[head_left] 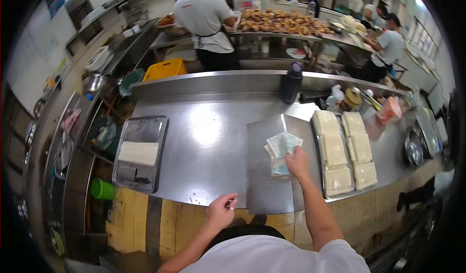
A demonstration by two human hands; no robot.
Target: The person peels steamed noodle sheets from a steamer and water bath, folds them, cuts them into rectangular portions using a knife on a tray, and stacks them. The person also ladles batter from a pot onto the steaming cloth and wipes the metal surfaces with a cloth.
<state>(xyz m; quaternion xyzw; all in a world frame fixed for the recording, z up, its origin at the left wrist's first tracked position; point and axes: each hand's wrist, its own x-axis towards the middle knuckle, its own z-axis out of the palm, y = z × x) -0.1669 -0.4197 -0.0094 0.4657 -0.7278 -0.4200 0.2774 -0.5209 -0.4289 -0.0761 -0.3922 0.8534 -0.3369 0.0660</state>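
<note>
My right hand [297, 162] is closed on a white and light-blue cloth [281, 149], folded in loose layers. The cloth lies against a flat metal sheet [262, 176] on the steel worktable. My left hand [222, 211] is just off the table's front edge, fingers loosely curled with a gap between them, a ring on one finger, nothing visible in it. To the right of my right hand, a tray [320, 151] holds two rows of pale, flat rectangular stacks [333, 149]. At the left, another metal tray [131, 172] carries one pale rectangular piece [138, 153].
A dark bottle [291, 84] stands by the table's raised back edge [208, 84]. Small containers [353, 97] and a metal bowl [413, 147] are at the right. Behind are a yellow crate [165, 69], heaped brown food [284, 23] and several people, including one in an apron [204, 18].
</note>
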